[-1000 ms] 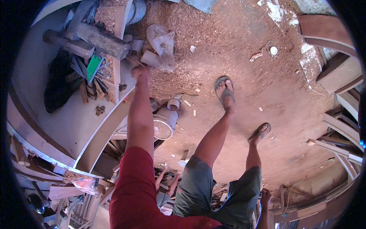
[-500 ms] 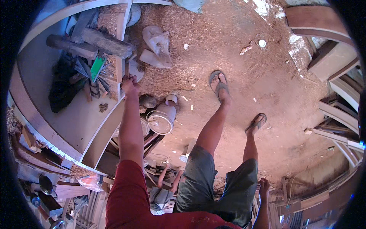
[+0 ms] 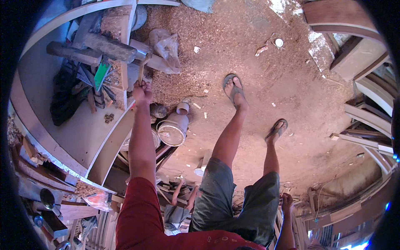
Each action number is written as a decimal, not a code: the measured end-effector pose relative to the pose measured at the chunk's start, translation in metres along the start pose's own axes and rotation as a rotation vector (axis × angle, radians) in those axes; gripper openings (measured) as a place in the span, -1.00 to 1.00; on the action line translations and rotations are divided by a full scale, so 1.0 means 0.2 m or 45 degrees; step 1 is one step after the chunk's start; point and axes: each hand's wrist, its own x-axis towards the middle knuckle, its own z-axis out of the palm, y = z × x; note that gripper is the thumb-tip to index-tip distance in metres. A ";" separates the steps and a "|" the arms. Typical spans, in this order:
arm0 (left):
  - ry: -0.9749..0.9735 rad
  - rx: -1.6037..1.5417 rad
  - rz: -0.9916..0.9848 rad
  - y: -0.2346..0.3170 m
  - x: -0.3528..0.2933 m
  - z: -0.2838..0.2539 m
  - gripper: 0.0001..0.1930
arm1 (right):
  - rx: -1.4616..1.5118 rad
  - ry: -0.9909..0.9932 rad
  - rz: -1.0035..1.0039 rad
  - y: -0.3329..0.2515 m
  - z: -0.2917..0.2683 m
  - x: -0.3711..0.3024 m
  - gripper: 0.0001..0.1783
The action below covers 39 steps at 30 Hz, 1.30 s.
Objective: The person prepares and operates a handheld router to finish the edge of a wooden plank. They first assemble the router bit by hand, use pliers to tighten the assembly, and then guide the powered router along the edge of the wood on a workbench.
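- Clenched around the lower end of a brown wooden-handled tool (image 3: 141, 71) is the person's bare left hand (image 3: 142, 92); the tool, shaped roughly like a hammer, points away from the body, just right of the shallow wooden structure.
- At far lower left, a crumpled clear plastic bag (image 3: 98, 201) lies among wood scraps.
- Next comes that structure, a curved wooden frame with a pale grey panel (image 3: 79, 135); a crumpled black sheet (image 3: 66, 106) lies on it.
- On the same panel, a bright green flat piece (image 3: 101, 75) leans among dark offcuts, below a thick, weathered grey wooden block (image 3: 110, 46).
- A cluster of small brown pieces (image 3: 109, 118) sits nearer the panel's front edge.
- Right of the tool's upper end, a whitish translucent plastic bag (image 3: 166, 46) rests on the shavings-covered ground.
- Below it, a pale lidded bucket (image 3: 171, 131) stands with a small pale cup (image 3: 182, 108) just beyond.
- Farther back, another person's bare legs (image 3: 177, 192) show past the dark shorts.
- Well apart, at lower right, the right hand (image 3: 287, 202) hangs beside the thigh, fingers curled; whether it holds anything, I cannot tell.
- Curved brown wooden parts (image 3: 339, 16) are stacked along the right rim.
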 end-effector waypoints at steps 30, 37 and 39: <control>-0.823 0.521 -0.274 -0.21 -2.32 0.92 -0.78 | 0.834 -0.582 -0.708 -2.22 0.20 -0.84 -0.57; -0.950 0.708 -0.047 0.19 -3.09 1.15 -0.72 | 0.748 -0.425 -0.950 -2.12 -0.26 -1.48 -0.64; -1.010 0.763 0.051 0.27 -3.26 1.22 -0.72 | 0.708 -0.449 -1.070 -2.08 -0.41 -1.61 -0.65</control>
